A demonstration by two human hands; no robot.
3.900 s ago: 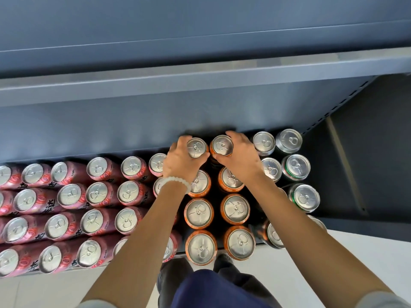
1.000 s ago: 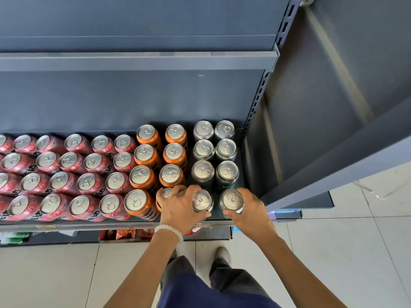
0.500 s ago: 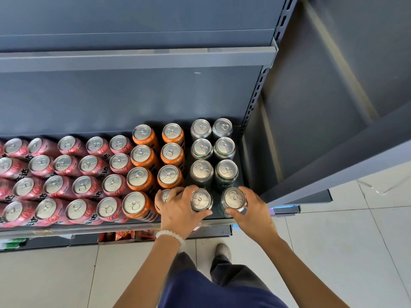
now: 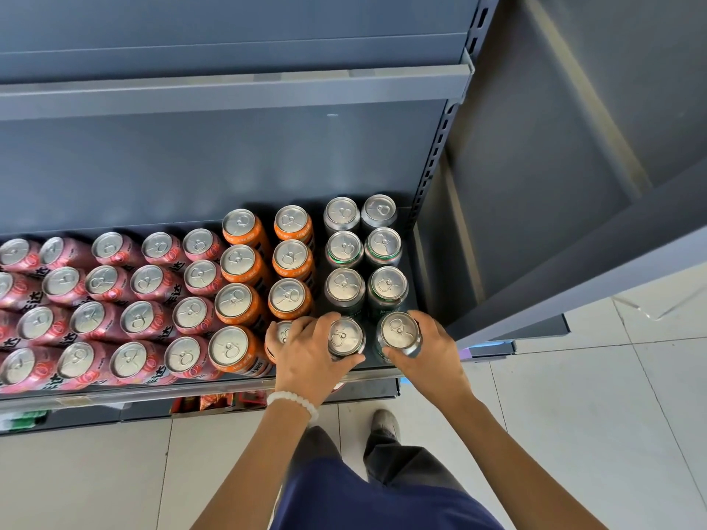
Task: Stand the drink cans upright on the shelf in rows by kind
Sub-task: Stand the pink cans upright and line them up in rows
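Two front dark cans [image 4: 398,332] sit upright, each wrapped by one hand's [image 4: 430,348] curled fingers [image 4: 394,353].

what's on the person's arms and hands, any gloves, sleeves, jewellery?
No gloves: both the left hand and right hand are bare, and both forearms are uncovered as far as the frame shows. The only item worn is a white beaded bracelet round the left wrist. No rings or watch visible.
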